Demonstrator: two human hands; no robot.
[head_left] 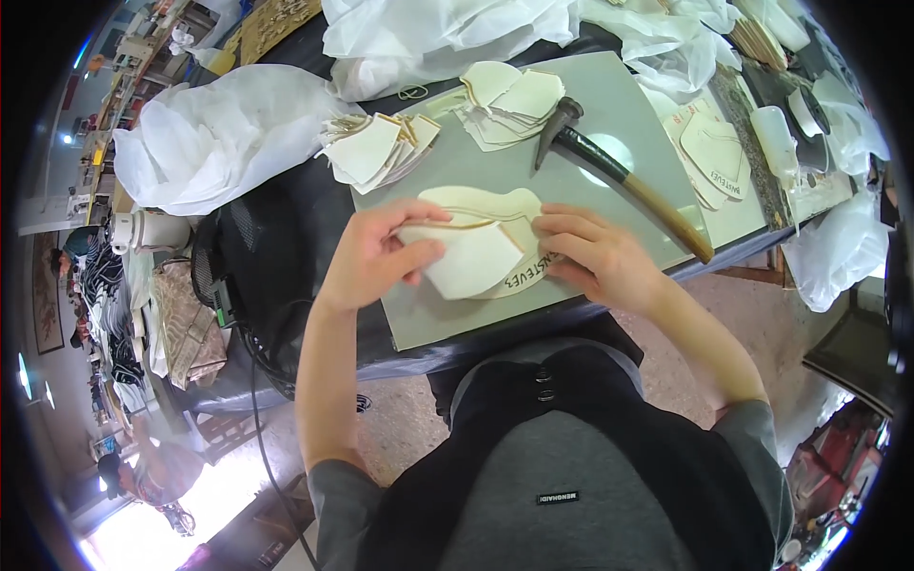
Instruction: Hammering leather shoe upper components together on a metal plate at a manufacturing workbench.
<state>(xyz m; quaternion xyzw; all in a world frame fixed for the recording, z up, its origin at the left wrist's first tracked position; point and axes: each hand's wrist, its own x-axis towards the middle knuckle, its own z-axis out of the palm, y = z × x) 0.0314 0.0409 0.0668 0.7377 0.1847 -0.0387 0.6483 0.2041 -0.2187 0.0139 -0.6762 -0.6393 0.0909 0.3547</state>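
Note:
My left hand (376, 252) pinches a white shoe-upper-like piece (471, 259) with a brown edge between thumb and fingers. It lies over a larger cream pattern piece (519, 205) with drawn lines and dark lettering. My right hand (600, 255) has its fingers bent over the right edge of the pattern piece, gripping it. Both pieces are on a grey board (428, 324) at the table's front. A hammer (609, 167) with a dark head and wooden handle lies beyond my right hand. Its head touches a stack of white cut pieces (514, 105).
Another fanned stack of white pieces (371, 157) lies at the board's far left edge. Crumpled white plastic bags (224, 138) cover the back and left. A black mesh-covered round object (262, 257) stands left. More marked templates (714, 157) lie to the right.

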